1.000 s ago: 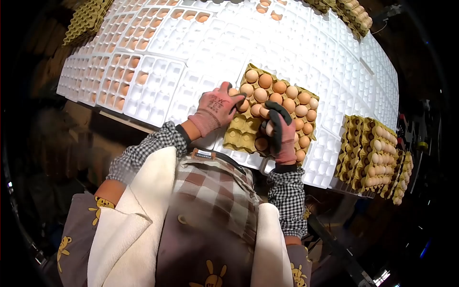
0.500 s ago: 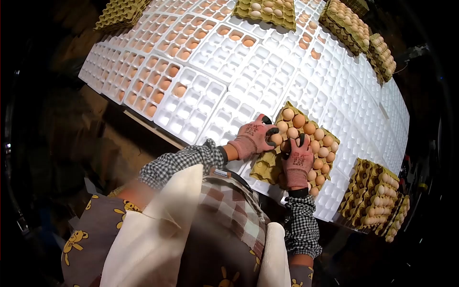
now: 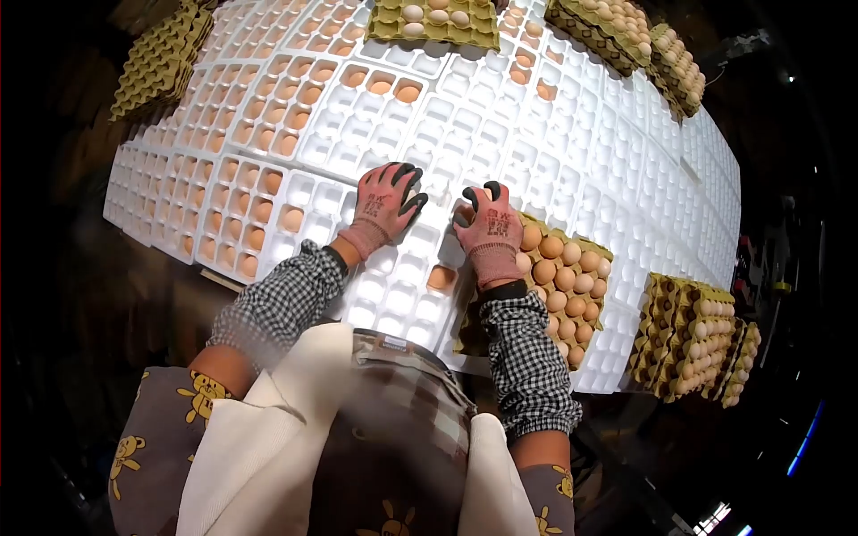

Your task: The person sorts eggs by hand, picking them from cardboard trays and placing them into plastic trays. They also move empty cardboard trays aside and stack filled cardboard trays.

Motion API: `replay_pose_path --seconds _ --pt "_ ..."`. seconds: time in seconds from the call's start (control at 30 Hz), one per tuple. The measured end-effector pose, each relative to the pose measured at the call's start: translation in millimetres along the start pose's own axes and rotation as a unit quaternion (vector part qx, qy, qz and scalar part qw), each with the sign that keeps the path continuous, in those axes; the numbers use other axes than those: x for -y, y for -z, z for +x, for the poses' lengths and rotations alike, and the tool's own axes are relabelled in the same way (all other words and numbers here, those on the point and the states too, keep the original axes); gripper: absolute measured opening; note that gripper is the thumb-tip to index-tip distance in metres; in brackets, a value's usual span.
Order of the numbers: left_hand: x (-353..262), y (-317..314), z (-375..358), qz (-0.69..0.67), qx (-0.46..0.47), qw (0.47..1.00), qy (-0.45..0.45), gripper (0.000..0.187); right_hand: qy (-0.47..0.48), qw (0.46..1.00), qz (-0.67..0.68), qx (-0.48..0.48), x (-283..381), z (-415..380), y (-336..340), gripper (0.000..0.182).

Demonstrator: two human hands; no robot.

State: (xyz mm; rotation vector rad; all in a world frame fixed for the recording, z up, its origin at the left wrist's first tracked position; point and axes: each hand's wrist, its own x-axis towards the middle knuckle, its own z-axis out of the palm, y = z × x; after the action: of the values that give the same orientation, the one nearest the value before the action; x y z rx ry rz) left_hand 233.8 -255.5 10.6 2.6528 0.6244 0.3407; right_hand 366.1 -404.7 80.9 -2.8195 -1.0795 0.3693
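Note:
My left hand [image 3: 386, 210], in a pink glove with dark fingertips, reaches palm down over the white moulded egg tray [image 3: 384, 299]. Its fingers curl inward; whatever lies beneath them is hidden. My right hand [image 3: 489, 230], gloved alike, is closed around a brown egg [image 3: 463, 213] that shows partly beside the thumb, above the same white tray. Another brown egg [image 3: 441, 278] sits in a cell nearer my body. Beside and partly under my right wrist lies a yellowish pulp tray [image 3: 472, 332], with several brown eggs [image 3: 565, 279] in its right part.
White trays cover the wide table, those at left filled with brown eggs [image 3: 239, 204]. Stacked pulp trays with eggs [image 3: 688, 339] stand at the right edge, others [image 3: 608, 27] at the far right. Pulp trays [image 3: 161, 62] are piled far left; another egg-bearing one [image 3: 433, 27] lies at the top.
Both hands have moved left and away from my body, off the pulp tray and over the white tray. The view has shifted slightly, and more of the pulp tray's eggs are uncovered.

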Motion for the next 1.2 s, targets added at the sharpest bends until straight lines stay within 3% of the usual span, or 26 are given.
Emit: replay_pose_path --seconds 0.07,0.1,0.13,0.2,0.27,0.33,0.37,0.47,0.5,0.53,0.6,0.67,0.7,0.73,0.8,0.87,0.93,0.97,1.03,1.07,1.1,1.17,1.2 --pt "11.0 -2.6 -11.0 -0.027 -0.044 0.999 0.007 0.062 0.085 0.974 0.183 -0.100 4.2 8.0 -13.2 0.044" --pt "9.9 0.8 -12.5 -0.045 -0.051 0.998 -0.012 0.062 0.070 0.949 0.299 -0.069 9.4 16.3 -21.4 0.044" --pt "10.9 -0.8 -13.9 -0.050 -0.044 0.998 -0.009 0.062 0.064 0.947 0.310 -0.061 15.5 26.4 -29.2 0.043" --pt "13.1 -1.3 -12.7 -0.045 -0.037 0.998 -0.013 0.063 0.011 0.958 0.287 -0.015 17.3 41.5 -34.4 0.043" --pt "13.2 -0.5 -12.2 -0.030 -0.043 0.998 -0.020 0.055 -0.008 0.948 0.295 -0.118 9.4 49.5 -46.1 0.050" --pt "12.7 -2.3 -13.3 -0.030 -0.034 0.998 -0.032 0.052 -0.033 0.993 -0.005 -0.117 10.2 47.1 -52.6 0.054" --pt "13.0 -3.9 -14.9 -0.017 -0.041 0.998 -0.049 0.051 -0.022 0.997 -0.025 -0.066 13.9 47.0 -53.2 0.057" --pt "11.7 -4.3 -16.7 -0.025 -0.089 0.994 -0.049 0.042 0.016 0.988 0.115 -0.101 1.6 40.6 -73.7 0.059" --pt "13.7 -5.2 -16.6 -0.010 -0.074 0.996 -0.045 0.039 0.037 0.955 0.257 -0.144 1.0 25.4 -55.3 0.060" --pt "14.5 -7.4 -15.8 0.004 -0.058 0.997 -0.041 0.036 0.069 0.935 0.295 -0.182 -3.2 6.7 -35.4 0.061" --pt "8.7 -3.2 -11.6 0.024 -0.037 0.999 -0.028 0.033 0.022 0.933 0.242 -0.265 -25.0 -39.5 6.0 0.056" --pt "7.8 -3.9 -11.1 0.030 -0.037 0.999 -0.002 0.037 -0.069 0.928 0.263 -0.255 -81.6 -78.2 8.3 0.049" --pt "-1.4 2.0 -9.1 0.023 -0.055 0.998 0.000 0.036 -0.082 0.955 0.226 -0.171 -94.9 -88.8 20.9 0.048" --pt "-18.3 5.6 -12.0 -0.014 -0.054 0.998 0.041 0.039 -0.086 0.954 0.231 -0.173 -96.6 -91.4 15.5 0.048" --pt "-58.6 11.7 -17.4 -0.169 0.029 0.985 0.029 0.044 0.047 0.997 -0.045 -0.050 -97.6 -95.0 -2.8 0.053" --pt "-109.3 9.1 -19.4 -0.222 0.115 0.963 -0.105 0.048 0.069 0.995 0.015 -0.065 -115.8 -88.2 0.7 0.053" --pt "-158.6 6.0 -23.3 -0.040 0.171 0.969 -0.173 0.051 -0.016 0.948 0.298 -0.114 -131.6 -99.1 16.4 0.049" --pt "-165.4 3.6 -23.7 0.009 0.205 0.965 -0.161 0.054 -0.050 0.864 0.478 -0.147 -153.3 -105.8 -3.9 0.038" --pt "-170.6 8.3 -36.7 0.030 0.194 0.964 -0.180 0.056 -0.165 0.701 0.684 -0.116 -135.0 -111.1 49.9 0.023" --pt "-171.7 10.5 -42.4 0.049 0.191 0.959 -0.203 0.057 -0.156 0.660 0.731 -0.068 -143.6 -108.2 50.9 0.026" --pt "-170.7 -0.2 -48.4 0.093 0.181 0.952 -0.228 0.059 -0.122 0.686 0.717 -0.007 -149.8 -97.4 45.3 0.029" --pt "-169.4 -7.1 -51.1 0.083 0.178 0.956 -0.216 0.059 0.026 0.882 0.463 0.079 -161.5 -54.4 42.9 0.039" --pt "-168.0 -6.4 -47.0 0.072 0.173 0.960 -0.210 0.059 0.114 0.974 0.148 -0.129 -129.6 -47.3 24.6 0.042"
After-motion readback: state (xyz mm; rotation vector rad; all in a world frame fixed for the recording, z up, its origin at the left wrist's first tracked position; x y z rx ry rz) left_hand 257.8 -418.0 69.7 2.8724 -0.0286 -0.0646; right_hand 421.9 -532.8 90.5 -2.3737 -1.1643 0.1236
